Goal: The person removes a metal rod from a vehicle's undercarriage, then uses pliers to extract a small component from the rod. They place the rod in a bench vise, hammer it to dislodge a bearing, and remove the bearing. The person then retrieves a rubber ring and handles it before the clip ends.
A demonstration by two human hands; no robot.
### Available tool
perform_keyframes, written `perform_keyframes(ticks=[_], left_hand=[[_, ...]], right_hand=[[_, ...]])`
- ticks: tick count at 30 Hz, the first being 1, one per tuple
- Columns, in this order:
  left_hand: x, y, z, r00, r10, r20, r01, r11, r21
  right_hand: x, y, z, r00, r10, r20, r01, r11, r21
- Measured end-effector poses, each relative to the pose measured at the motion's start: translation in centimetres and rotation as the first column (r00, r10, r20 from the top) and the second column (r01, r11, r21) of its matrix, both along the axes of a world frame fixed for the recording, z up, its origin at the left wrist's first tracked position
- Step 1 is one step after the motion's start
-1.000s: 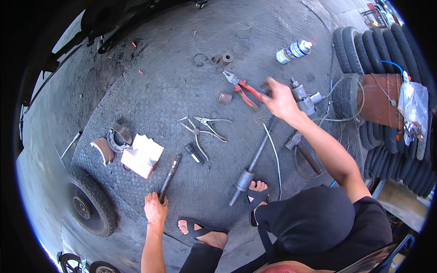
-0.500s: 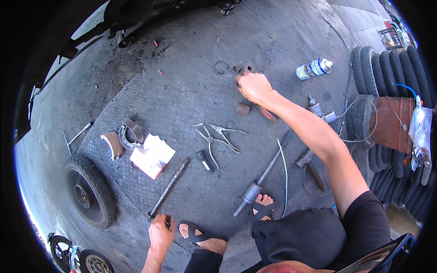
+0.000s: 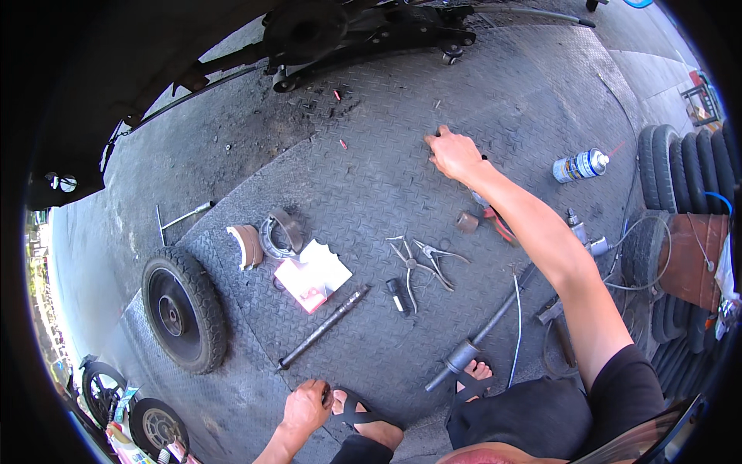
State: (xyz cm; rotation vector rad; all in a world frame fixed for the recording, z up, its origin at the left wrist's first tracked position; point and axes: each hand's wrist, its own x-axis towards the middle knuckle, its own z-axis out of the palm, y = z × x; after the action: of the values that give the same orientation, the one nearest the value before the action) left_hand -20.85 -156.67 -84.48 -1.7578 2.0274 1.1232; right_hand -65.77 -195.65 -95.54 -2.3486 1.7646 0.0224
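Observation:
My right hand [image 3: 456, 155] reaches out over the dark tread-plate floor with its fingers curled downward. Whatever lies under or between those fingers is hidden. Just nearer than it are a short brown metal cylinder [image 3: 467, 222] and a red-handled tool [image 3: 501, 226], partly covered by my forearm. Low beside my left foot, my left hand [image 3: 308, 406] is closed around a small dark thing that I cannot make out. The nearest thing to it is a long metal rod [image 3: 323, 329]. Two pairs of pliers [image 3: 410, 264] and a small black tube [image 3: 398, 297] lie between my hands.
Brake shoes [image 3: 282, 234] lie by white paper [image 3: 328, 267]. A wheel [image 3: 182, 309] sits at left. A rod with a sliding weight [image 3: 462, 356] is near my right foot. At right are a spray can [image 3: 578, 165], an air tool [image 3: 591, 244] and stacked tires [image 3: 657, 166].
My view has shifted, so the floor items appear farther right and lower. My right hand has moved left and away over the floor, off the brown cylindrical piece. My left hand stays closed.

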Motion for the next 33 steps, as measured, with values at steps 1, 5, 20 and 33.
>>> perform_keyframes(ticks=[1, 5, 20, 33], left_hand=[[0.4, 0.0, 0.2, 1.0, 0.0, 0.018, -0.001, 1.0, 0.014], [2.5, 1.5, 1.0, 0.997, 0.036, 0.066, -0.038, 0.998, 0.042], [1.3, -1.0, -0.9, 0.996, 0.084, 0.035, -0.082, 0.995, -0.055], [9.6, -8.7, -4.4, 0.95, 0.277, 0.145, -0.251, 0.952, -0.176]], right_hand=[[-0.2, -0.2, -0.4, 1.0, 0.021, 0.007, -0.021, 0.999, -0.03], [-1.6, -0.2, -1.6, 0.999, 0.049, -0.024, -0.048, 0.999, 0.016], [2.7, 12.5, 2.8, 0.969, 0.031, 0.247, -0.088, 0.971, 0.221], [-1.5, 25.3, 4.8, 0.963, -0.266, 0.045, 0.208, 0.84, 0.502]])
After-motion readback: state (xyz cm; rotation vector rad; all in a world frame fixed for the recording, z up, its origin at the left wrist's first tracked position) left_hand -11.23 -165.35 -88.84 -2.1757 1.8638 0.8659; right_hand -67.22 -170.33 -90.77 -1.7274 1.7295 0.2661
